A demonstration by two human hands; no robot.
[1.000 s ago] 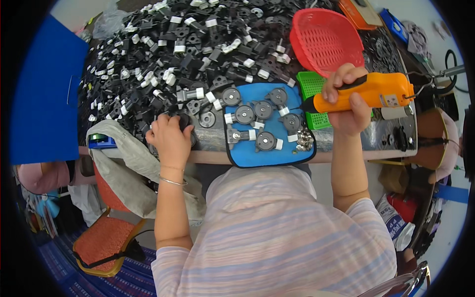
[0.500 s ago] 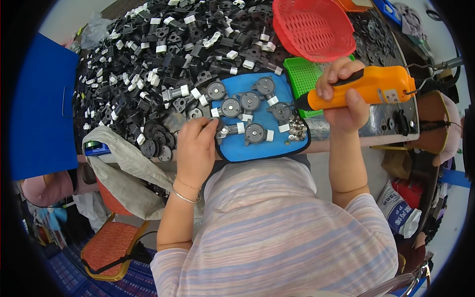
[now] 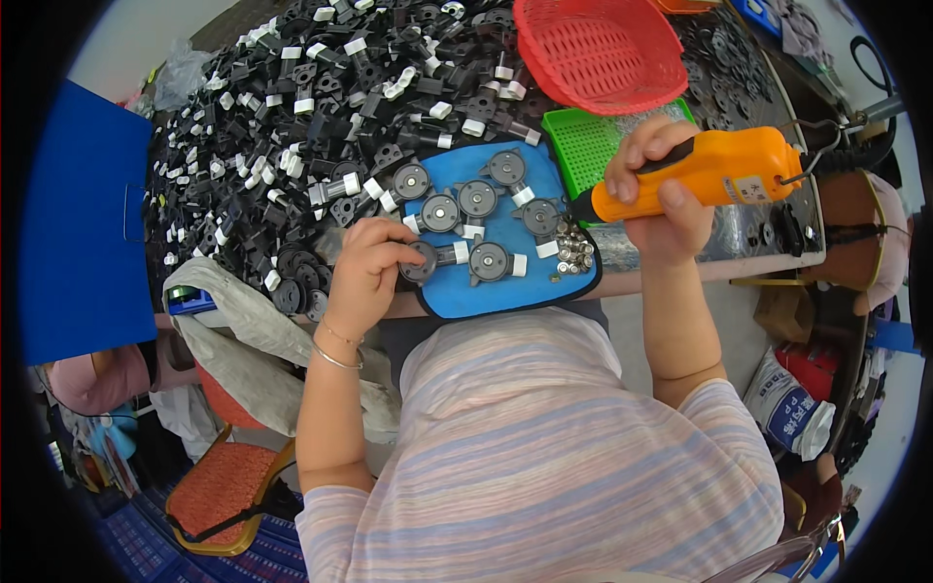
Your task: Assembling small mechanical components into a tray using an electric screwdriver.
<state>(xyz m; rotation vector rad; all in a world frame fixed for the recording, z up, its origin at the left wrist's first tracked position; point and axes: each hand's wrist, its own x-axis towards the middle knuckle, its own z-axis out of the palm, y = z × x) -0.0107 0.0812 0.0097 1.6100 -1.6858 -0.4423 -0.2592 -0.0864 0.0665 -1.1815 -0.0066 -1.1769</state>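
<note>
My left hand (image 3: 364, 272) is at the left edge of a blue mat (image 3: 530, 287), its fingertips closed on a round dark grey disc cover (image 3: 420, 264). That disc sits on a black part with a white end, lying on the mat. Several similar disc-topped assemblies (image 3: 489, 260) lie around it. My right hand (image 3: 666, 185) is wrapped round an orange electric screwdriver (image 3: 724, 175) hanging from a wire hook. Its dark tip (image 3: 581, 207) points left, above a small heap of silver screws (image 3: 575, 251) at the mat's right side.
A large pile of black parts with white ends (image 3: 321, 107) covers the left and back of the table. Loose discs (image 3: 296, 272) lie left of my hand. Red (image 3: 603, 53) and green (image 3: 588, 146) baskets stand behind the mat. Grey cloth (image 3: 233, 321) hangs over the front edge.
A disc cover now sits on the part at my left hand, where its inside showed before. My left hand has shifted slightly left. The screwdriver stays in my right hand, almost unmoved.
</note>
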